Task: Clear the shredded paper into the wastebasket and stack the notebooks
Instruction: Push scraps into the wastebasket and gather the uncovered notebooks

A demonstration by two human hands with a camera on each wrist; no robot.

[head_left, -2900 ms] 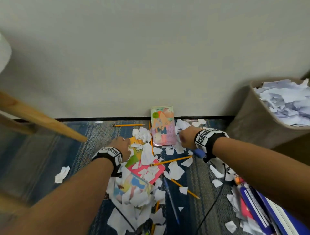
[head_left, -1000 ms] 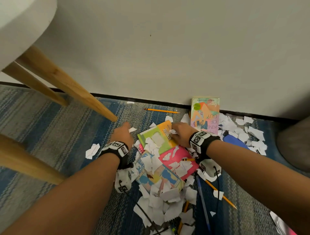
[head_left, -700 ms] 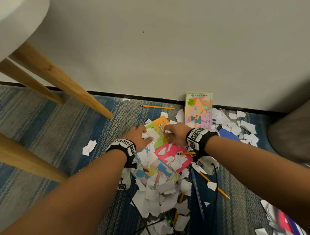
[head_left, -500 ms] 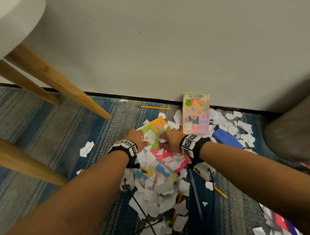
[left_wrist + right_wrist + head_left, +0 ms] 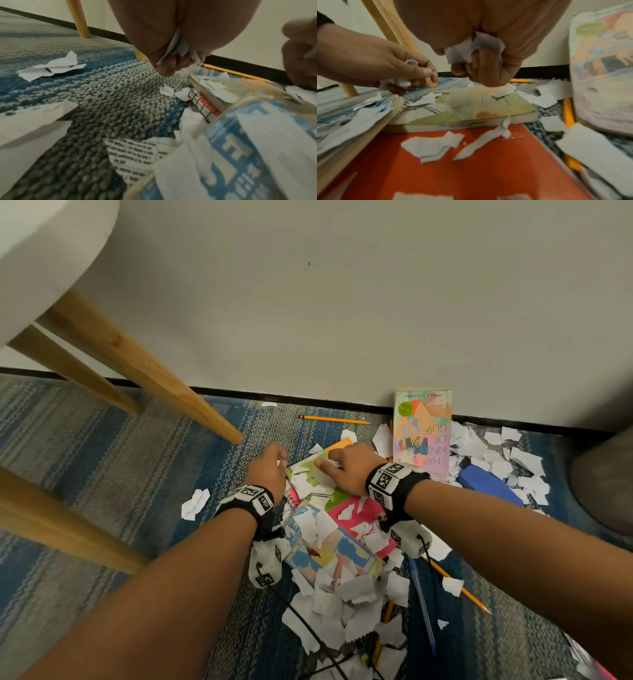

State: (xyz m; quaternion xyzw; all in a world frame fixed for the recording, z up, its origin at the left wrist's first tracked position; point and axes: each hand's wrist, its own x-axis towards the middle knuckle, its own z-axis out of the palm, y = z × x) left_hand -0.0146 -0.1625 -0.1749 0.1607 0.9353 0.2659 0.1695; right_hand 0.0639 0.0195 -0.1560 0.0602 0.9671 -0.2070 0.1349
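Observation:
Both hands hover over a litter of books and torn white paper on the blue carpet. My left hand (image 5: 270, 465) grips a wad of paper scraps (image 5: 176, 50) just left of the green and orange book (image 5: 339, 494). Curled over that book (image 5: 471, 106), my right hand (image 5: 346, 470) clutches its own bunch of scraps (image 5: 476, 46). A pink spiral notebook (image 5: 359, 511) and a blue-covered book (image 5: 329, 546) lie nearer me under loose scraps (image 5: 342, 604). A pastel book (image 5: 423, 433) leans on the wall. The wastebasket (image 5: 606, 484) shows at the right edge.
Slanted wooden legs (image 5: 147, 371) under a white top (image 5: 44, 251) stand to the left. Yellow pencils (image 5: 334, 419), a blue pen (image 5: 423, 607), a blue block (image 5: 489, 484) and a black cable (image 5: 301, 621) lie among the scraps. More scraps (image 5: 496, 453) lie by the baseboard.
The left hand has drawn back to the left, off the green book, with scraps in it. The right hand stays over the book, gathering scraps.

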